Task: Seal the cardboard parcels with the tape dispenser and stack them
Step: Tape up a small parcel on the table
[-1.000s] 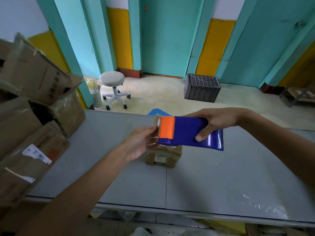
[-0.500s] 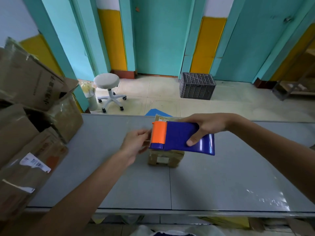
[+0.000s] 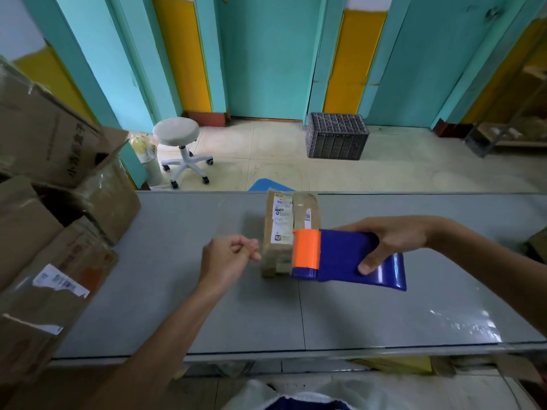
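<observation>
1. The grey bench (image 3: 177,306) spans the view; its left end is hidden behind boxes and its right end is cut off by the frame.
2. A pile of large cardboard boxes (image 3: 44,202) stands at the left, cut by the edge, with its printed labels too blurred to read.
3. On the floor beyond the bench are a dark crate (image 3: 337,140) and a white stool (image 3: 177,134).
4. The parcel (image 3: 284,220) lies near the bench's far edge, taped lengthwise. Its near right corner is hidden by the dispenser.
5. The blue tape dispenser (image 3: 346,261), with an orange front, is held over that corner. Its roll is out of sight.
6. The right hand (image 3: 393,241) grips the dispenser's body, thumb on top.
7. The left hand (image 3: 228,258) is curled just left of the parcel, fingertips to thumb, possibly pinching clear tape, though none can be made out.
</observation>
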### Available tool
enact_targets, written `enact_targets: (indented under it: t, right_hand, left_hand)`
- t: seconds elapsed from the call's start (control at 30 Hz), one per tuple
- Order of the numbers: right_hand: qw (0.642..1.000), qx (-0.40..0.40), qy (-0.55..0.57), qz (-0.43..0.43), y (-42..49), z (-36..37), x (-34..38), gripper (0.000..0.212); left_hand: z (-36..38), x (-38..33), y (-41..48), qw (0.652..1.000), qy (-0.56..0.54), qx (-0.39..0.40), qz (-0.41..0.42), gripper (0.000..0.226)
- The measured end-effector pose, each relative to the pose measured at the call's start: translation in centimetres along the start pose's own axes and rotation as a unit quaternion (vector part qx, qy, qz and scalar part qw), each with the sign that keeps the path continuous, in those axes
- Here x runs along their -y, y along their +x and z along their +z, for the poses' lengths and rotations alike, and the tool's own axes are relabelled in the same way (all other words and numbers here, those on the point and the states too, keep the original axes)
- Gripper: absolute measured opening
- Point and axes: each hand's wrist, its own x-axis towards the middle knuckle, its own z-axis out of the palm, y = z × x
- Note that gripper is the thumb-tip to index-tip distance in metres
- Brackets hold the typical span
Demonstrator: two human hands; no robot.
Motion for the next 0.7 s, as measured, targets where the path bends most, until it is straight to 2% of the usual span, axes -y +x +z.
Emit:
enact_targets:
  t: [0.2,0.3,0.5,0.7]
  right_hand:
    - [1.000,-0.021,0.005,-0.008,-2.3,-1.3,0.7,0.073]
    - [0.999,-0.026,-0.008,0.022,-3.1,-1.8,0.0,0.075]
    - [0.996,-0.024,-0.018,0.082,-1.8,-1.9,-0.8,0.064]
    - [0.994,-0.014,-0.020,0.107,-1.3,-2.4,-1.3,0.079]
  left_hand:
    - [-1.4,-1.1,1.0,0.998,0.012,-0.026,0.055,0.030]
    - [-1.9,0.0,1.4,0.998,0.030,-0.023,0.043,0.032]
    - [-0.3,1.5,1.5,0.997,-0.035,0.060,-0.041,0.027]
    - [0.1,0.5,2.3,0.998,0.032,0.043,-0.036,0.028]
